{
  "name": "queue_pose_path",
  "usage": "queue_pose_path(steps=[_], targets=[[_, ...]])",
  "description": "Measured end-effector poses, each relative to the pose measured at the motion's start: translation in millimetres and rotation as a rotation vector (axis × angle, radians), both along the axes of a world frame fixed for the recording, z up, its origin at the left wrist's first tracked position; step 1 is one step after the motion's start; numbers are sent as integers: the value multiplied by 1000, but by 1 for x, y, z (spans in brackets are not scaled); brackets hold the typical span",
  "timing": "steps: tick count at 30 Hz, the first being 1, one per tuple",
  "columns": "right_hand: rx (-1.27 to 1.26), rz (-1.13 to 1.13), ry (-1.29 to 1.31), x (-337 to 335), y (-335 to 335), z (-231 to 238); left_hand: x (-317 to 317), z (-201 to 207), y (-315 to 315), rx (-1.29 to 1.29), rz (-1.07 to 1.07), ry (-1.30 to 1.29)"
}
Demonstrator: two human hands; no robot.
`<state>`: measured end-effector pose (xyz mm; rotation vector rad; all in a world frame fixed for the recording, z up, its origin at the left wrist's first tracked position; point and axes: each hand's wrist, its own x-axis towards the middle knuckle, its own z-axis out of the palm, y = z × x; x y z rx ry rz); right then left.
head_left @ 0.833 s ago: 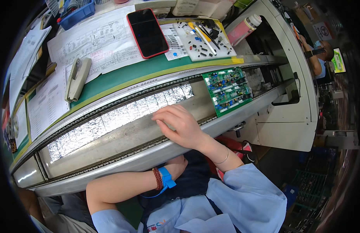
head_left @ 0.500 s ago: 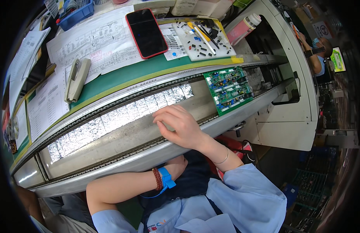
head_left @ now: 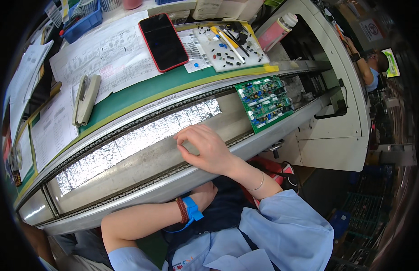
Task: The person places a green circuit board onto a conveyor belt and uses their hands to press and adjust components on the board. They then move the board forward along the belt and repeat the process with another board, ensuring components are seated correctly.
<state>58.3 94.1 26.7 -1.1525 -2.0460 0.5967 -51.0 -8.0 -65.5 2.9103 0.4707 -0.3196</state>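
My right hand [head_left: 203,148] hovers over the near rail of the conveyor [head_left: 146,189], its thumb and forefinger curled into a ring with the tips close together. Nothing shows between them. Ahead of its fingertips lies a strip of crinkled silver foil [head_left: 137,142] along the conveyor bed. To its right, a green circuit board [head_left: 267,103] crowded with small parts spans both rails. Below the near rail, my left hand [head_left: 204,195] rests against my dark apron, with a blue wrist strap [head_left: 191,210] at the wrist; its fingers are hidden.
Beyond the conveyor are a red-edged phone [head_left: 163,43], a stapler [head_left: 86,100], printed sheets [head_left: 101,54], and a white board [head_left: 218,56] with loose components and pens. A pink bottle [head_left: 278,31] stands by the white machine housing [head_left: 334,140]. Another person [head_left: 370,72] is at far right.
The thumb and forefinger of my right hand have curled into a rounder ring. The whole view has shifted slightly. My left hand stays where it was.
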Motion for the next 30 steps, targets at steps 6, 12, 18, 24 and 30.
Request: queue_pose_path(steps=[6, 12, 18, 24, 30], targets=[[5, 5, 12, 1, -1, -1, -2, -1, 1, 22, -29, -66], [69, -14, 94, 5, 0, -1, -5, 6, 8, 19, -73, -96], [124, -176, -6, 33, 1, 6, -7, 10, 15, -92, -92, -87], [146, -339, -88, 80, -2, 5, -6, 10, 17, -84, -118, -85], [-20, -432, -247, 103, -12, 9, -6, 17, 19, -102, -129, -26]])
